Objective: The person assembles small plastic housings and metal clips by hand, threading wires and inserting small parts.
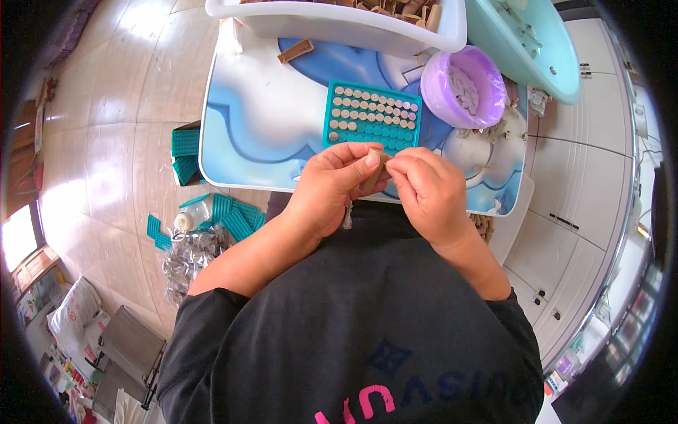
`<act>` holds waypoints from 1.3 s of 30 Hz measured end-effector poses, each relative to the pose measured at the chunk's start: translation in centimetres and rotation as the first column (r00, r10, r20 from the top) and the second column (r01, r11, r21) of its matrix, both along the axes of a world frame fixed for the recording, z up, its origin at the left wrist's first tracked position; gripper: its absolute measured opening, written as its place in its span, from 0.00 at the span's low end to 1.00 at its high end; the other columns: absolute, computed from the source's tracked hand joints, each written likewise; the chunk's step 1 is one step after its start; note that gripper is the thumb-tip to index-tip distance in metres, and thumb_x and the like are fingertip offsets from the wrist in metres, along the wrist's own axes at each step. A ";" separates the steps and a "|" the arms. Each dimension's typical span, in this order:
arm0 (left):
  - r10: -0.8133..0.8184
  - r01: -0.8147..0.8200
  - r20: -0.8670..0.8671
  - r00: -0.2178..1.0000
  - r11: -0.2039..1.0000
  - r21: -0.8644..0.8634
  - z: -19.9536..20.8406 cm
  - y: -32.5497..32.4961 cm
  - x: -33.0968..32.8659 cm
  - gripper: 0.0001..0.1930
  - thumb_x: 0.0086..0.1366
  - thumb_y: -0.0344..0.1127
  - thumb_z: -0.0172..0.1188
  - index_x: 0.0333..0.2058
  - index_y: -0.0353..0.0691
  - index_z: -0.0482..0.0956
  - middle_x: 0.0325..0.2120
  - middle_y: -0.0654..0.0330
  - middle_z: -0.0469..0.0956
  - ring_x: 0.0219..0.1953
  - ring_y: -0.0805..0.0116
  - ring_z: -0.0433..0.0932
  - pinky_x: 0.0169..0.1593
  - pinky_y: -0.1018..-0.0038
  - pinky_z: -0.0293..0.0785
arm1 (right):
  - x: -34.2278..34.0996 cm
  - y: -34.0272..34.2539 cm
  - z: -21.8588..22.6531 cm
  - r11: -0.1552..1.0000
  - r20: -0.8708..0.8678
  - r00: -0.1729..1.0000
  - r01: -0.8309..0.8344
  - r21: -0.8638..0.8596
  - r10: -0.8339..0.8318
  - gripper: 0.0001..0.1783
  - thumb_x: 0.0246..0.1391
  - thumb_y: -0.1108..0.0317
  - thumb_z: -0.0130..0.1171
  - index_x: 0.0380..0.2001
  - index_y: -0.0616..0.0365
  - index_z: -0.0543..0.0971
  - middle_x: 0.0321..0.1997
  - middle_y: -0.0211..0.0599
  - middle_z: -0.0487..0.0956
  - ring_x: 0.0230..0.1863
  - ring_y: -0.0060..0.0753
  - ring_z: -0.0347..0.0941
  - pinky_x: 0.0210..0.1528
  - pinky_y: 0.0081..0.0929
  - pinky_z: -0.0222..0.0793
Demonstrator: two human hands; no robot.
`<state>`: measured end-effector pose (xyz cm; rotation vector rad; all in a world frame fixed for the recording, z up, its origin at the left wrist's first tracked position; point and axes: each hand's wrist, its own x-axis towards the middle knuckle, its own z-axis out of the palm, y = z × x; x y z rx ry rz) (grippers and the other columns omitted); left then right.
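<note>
My left hand (326,185) is closed round a small tan-brown piece (373,172), its thumb lying along the upper end. Close against it on the right, my right hand (432,192) is pinched at the piece's edge; whatever lies between those fingertips is too small to make out. Just beyond both hands a teal tray (328,106) rests on the table. Rows of round, flat tan pieces (373,106) fill its far part, while the nearest row has only one at its left end.
The blue-and-white table (261,131) carries a white bin (339,28) of brown pieces, a loose brown piece (295,50) and a lilac bucket (432,88) with white scraps. An aqua basin (558,71) stands far right. More teal trays (236,225) and a plastic bottle (185,221) lie left, below the table.
</note>
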<state>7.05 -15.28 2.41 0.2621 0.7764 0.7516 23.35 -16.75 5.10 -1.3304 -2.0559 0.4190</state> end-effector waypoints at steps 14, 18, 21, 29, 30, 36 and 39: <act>-0.058 0.058 0.015 0.998 0.998 0.028 0.8 0.1 -0.2 0.14 0.66 0.33 0.51 0.45 0.29 0.72 0.30 0.63 0.74 0.33 0.76 0.72 0.47 0.75 0.72 | -0.1 -0.1 0.3 0.999 -0.011 1.000 -0.027 0.044 0.028 0.07 0.43 0.79 0.60 0.27 0.62 0.73 0.27 0.41 0.76 0.25 0.43 0.73 0.25 0.31 0.68; -0.040 0.040 -0.028 0.999 0.999 -0.012 0.8 0.1 -0.2 0.15 0.65 0.33 0.53 0.46 0.29 0.72 0.33 0.60 0.76 0.32 0.75 0.74 0.46 0.74 0.73 | 0.0 -0.1 0.0 0.999 0.013 0.999 -0.040 0.035 0.040 0.07 0.42 0.77 0.59 0.28 0.61 0.73 0.27 0.39 0.75 0.25 0.42 0.73 0.26 0.32 0.69; -0.100 0.100 -0.051 0.994 0.995 0.002 0.5 0.4 -0.8 0.15 0.65 0.35 0.53 0.45 0.29 0.72 0.34 0.58 0.77 0.34 0.72 0.77 0.45 0.73 0.74 | 1.0 0.1 -0.1 0.995 -0.052 0.998 -0.048 -0.090 0.044 0.10 0.41 0.75 0.61 0.31 0.59 0.73 0.29 0.38 0.75 0.27 0.40 0.73 0.28 0.31 0.70; -0.483 0.477 0.003 0.876 0.867 0.147 3.3 3.6 -0.1 0.15 0.64 0.42 0.54 0.36 0.33 0.74 0.32 0.59 0.77 0.34 0.71 0.78 0.39 0.75 0.76 | 4.4 0.4 0.9 0.910 -0.471 0.868 -0.314 -0.270 0.159 0.20 0.38 0.71 0.68 0.38 0.60 0.75 0.38 0.37 0.74 0.40 0.32 0.71 0.43 0.29 0.67; -0.474 0.575 -0.350 0.808 0.763 0.295 3.9 5.3 -0.1 0.14 0.64 0.41 0.55 0.34 0.34 0.75 0.29 0.60 0.77 0.32 0.73 0.77 0.38 0.76 0.75 | 5.5 0.0 0.8 0.911 -0.470 0.868 -0.312 -0.269 0.159 0.20 0.38 0.71 0.68 0.38 0.60 0.75 0.38 0.37 0.74 0.40 0.32 0.71 0.43 0.29 0.67; 0.796 0.626 -0.517 0.314 0.235 0.743 7.1 19.6 1.9 0.07 0.59 0.34 0.56 0.30 0.36 0.76 0.24 0.56 0.78 0.28 0.63 0.79 0.34 0.71 0.74 | 16.4 -5.6 1.8 0.909 -0.777 0.494 0.071 -0.411 -0.390 0.25 0.40 0.56 0.70 0.36 0.61 0.73 0.33 0.33 0.74 0.32 0.26 0.69 0.34 0.22 0.64; 0.793 0.764 -0.606 0.055 0.358 0.538 4.9 27.9 1.0 0.17 0.56 0.44 0.58 0.32 0.32 0.78 0.31 0.45 0.77 0.37 0.48 0.76 0.41 0.59 0.70 | 24.5 -10.0 0.9 0.872 -0.799 0.351 0.226 -0.434 -0.488 0.24 0.44 0.57 0.68 0.38 0.62 0.72 0.31 0.32 0.73 0.29 0.22 0.68 0.30 0.20 0.61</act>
